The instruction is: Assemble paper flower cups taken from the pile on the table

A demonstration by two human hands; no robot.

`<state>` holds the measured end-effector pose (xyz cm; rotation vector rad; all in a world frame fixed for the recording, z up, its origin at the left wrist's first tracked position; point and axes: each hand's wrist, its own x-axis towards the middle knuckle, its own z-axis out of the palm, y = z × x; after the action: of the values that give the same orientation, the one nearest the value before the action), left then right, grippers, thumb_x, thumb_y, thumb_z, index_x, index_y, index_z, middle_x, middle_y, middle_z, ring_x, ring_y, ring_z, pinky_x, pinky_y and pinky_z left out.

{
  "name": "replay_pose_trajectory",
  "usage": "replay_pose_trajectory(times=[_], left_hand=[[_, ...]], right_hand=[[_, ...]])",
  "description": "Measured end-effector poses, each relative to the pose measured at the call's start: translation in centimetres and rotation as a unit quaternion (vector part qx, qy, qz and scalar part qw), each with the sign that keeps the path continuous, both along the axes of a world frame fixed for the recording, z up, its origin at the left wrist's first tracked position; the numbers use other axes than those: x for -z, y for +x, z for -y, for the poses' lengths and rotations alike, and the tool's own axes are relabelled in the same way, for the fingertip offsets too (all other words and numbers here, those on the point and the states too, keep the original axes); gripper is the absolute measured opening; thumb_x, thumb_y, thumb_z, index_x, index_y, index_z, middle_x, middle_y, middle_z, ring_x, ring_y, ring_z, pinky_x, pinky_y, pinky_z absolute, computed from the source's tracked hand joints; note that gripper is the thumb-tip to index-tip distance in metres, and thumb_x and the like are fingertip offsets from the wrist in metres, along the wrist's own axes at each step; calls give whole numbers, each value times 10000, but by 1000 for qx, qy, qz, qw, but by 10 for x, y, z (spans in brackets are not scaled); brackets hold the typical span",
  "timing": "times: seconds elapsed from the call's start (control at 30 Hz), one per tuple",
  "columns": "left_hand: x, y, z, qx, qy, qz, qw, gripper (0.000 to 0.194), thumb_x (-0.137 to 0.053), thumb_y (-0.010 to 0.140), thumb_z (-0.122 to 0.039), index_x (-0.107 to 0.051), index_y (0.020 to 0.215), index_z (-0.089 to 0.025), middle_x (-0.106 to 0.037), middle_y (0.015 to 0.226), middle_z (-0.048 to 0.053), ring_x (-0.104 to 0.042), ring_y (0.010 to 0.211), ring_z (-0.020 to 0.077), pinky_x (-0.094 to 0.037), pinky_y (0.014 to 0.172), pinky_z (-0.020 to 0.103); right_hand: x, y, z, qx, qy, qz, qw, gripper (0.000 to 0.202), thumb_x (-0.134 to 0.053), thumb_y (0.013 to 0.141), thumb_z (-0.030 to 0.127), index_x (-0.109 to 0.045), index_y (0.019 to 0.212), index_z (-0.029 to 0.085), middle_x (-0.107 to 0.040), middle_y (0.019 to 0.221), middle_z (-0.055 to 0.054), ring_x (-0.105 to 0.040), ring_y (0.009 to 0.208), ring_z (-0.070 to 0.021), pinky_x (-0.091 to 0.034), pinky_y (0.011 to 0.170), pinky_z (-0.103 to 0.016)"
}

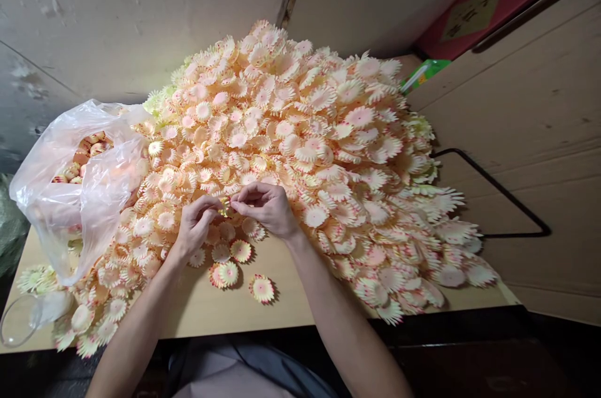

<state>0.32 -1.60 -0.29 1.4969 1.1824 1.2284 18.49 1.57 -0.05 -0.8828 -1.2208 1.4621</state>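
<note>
My left hand and my right hand meet near the front of a big heap of flower-shaped petal discs, pale cream with pink edges. Both hands are closed in a pinch. Between the fingertips shows a small yellowish petal disc, mostly hidden by the fingers. Just below the hands, several loose discs lie on the tabletop, one petal disc apart from the others.
A thin plastic bag with rolled stacks of petals stands at the left. A clear round container lies by the front left edge of the table. Cardboard and a bent black rod border the right.
</note>
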Motion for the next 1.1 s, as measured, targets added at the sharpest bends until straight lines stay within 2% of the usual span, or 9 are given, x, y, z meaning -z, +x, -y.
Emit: replay_pose_trajectory(times=[0.17, 0.3, 0.47, 0.6, 0.73, 0.83, 0.93, 1.1], left_hand=[[-1, 2, 1, -27, -36, 22, 999, 143, -609, 829, -315, -626, 840, -174, -658, 742, 9, -623, 640, 128, -531, 625, 239], [-2, 8, 2, -44, -75, 16, 996, 116, -632, 790, -236, -595, 878, -171, -640, 667, -15, -611, 558, 100, -527, 584, 207], [-5, 10, 1, -83, -93, 24, 992, 70, -613, 746, -173, -597, 814, -174, -615, 610, -36, -592, 514, 87, -515, 549, 188], [-9, 10, 0, -107, -92, 27, 990, 84, -678, 729, -226, -623, 757, -168, -649, 644, -17, -617, 549, 97, -528, 564, 197], [-6, 8, 0, -101, -80, 41, 991, 156, -735, 709, -256, -643, 800, -168, -716, 741, 19, -677, 634, 129, -553, 617, 221], [-2, 7, -1, -93, -61, 57, 992, 156, -718, 719, -222, -633, 842, -179, -744, 818, 31, -699, 697, 140, -555, 640, 225], [0, 6, -2, -79, -38, 34, 996, 56, -672, 735, -186, -684, 787, -167, -750, 819, 41, -700, 734, 140, -550, 670, 222], [-1, 4, -3, -84, -43, 4, 996, 160, -633, 750, -178, -776, 820, -167, -773, 832, 55, -707, 746, 155, -559, 678, 233]], right_hand=[[-2, -3, 3, 6, 31, 18, 999, 194, -857, 649, 288, -703, 699, 181, -754, 783, -42, -701, 699, -161, -591, 681, -277], [0, -4, 3, 8, 46, 39, 998, 186, -844, 663, 287, -708, 708, 167, -750, 777, -49, -689, 680, -154, -585, 662, -267], [5, -5, 3, 12, 56, 48, 997, 164, -824, 683, 275, -713, 728, 163, -749, 796, -50, -691, 690, -157, -587, 668, -264], [5, -5, 4, 21, 73, 61, 995, 119, -799, 711, 244, -721, 762, 170, -742, 775, -41, -696, 687, -161, -592, 674, -265], [2, -5, 4, 25, 87, 81, 993, 95, -780, 727, 238, -721, 764, 173, -740, 757, -37, -693, 662, -161, -592, 647, -264], [4, -6, 4, 27, 86, 78, 993, 98, -781, 725, 238, -722, 766, 172, -738, 756, -37, -693, 669, -162, -591, 655, -265], [7, -6, 3, 42, 88, 74, 992, 83, -775, 726, 219, -723, 766, 169, -737, 764, -40, -687, 670, -157, -583, 660, -262], [9, -6, 3, 73, 88, 71, 991, 78, -775, 716, 211, -724, 761, 172, -734, 760, -40, -675, 657, -153, -576, 649, -265]])
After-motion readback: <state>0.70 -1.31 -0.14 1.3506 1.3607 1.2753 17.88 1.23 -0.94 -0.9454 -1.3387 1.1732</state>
